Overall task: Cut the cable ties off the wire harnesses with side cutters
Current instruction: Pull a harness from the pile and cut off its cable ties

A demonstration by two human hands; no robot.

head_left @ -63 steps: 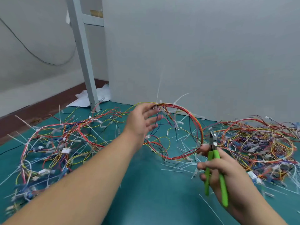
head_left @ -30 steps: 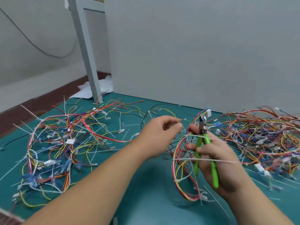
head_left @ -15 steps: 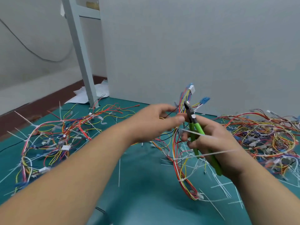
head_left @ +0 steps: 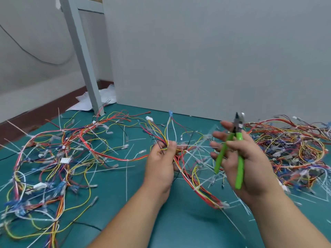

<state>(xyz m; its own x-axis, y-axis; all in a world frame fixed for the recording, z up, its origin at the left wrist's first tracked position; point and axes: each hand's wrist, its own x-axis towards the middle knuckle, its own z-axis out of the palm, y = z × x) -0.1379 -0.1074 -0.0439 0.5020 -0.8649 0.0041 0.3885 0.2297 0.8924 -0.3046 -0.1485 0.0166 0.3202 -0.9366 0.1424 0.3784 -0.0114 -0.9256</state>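
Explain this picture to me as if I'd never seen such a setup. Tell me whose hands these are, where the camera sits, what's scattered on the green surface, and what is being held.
There is no machine here, only a person working with bare hands. The camera is worn on the person's head and looks forward and down, so the arms reach in from the bottom edge.

The left hand pinches a wire harness, a bundle of red, yellow and white wires. The right hand holds green-handled side cutters, tip pointing up and away from the wires.

On the green mat lie tangled harnesses in a left pile and a right pile, with loose white cable ties between them. A grey panel stands behind.
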